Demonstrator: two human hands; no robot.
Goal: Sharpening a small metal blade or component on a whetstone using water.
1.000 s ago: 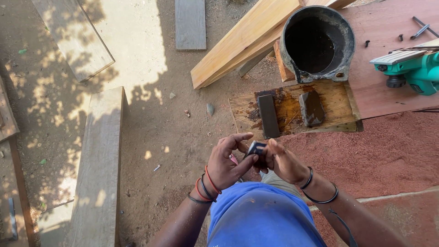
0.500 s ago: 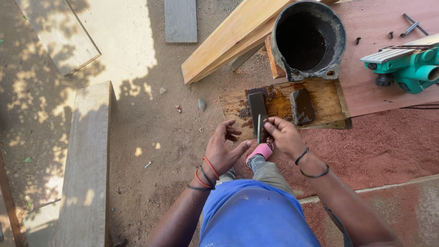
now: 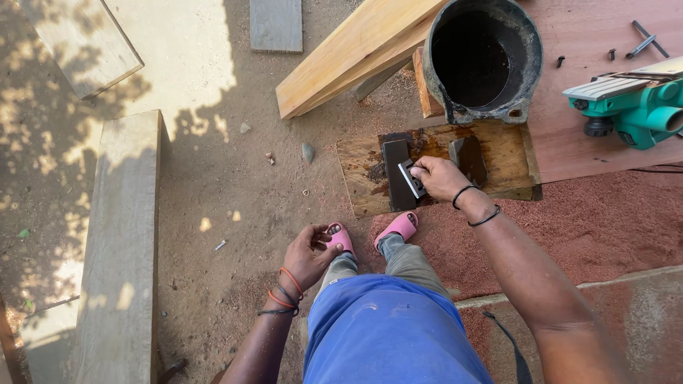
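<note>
We had our right hand [image 3: 440,178] down on the wet board [image 3: 509,153], fingers closed around a small metal blade [image 3: 411,178] and pressing it flat against the dark stone [image 3: 395,174]. The blade sat on the stone's right edge, right at our fingertips. Our left hand [image 3: 309,254] hung free by our knee, fingers loosely curled and holding nothing, just above the pink sandal [image 3: 340,238].

Beyond the board stood the black bucket [image 3: 484,60], touching its far edge, with a second stone [image 3: 469,160] lying just right of our knuckles. The green planer [image 3: 633,107] rested on the red sheet [image 3: 569,142] to the right, well apart from the hand.

Risks, as we judged them: the board looked slick with dark slurry, so the blade could skid off the stone's edge and the fingertips riding on it could meet the sharp edge. Only one hand steadied things, and the stone was not clamped, so it might shift under a hard push. A tilt of the wrist would likely round the bevel.
</note>
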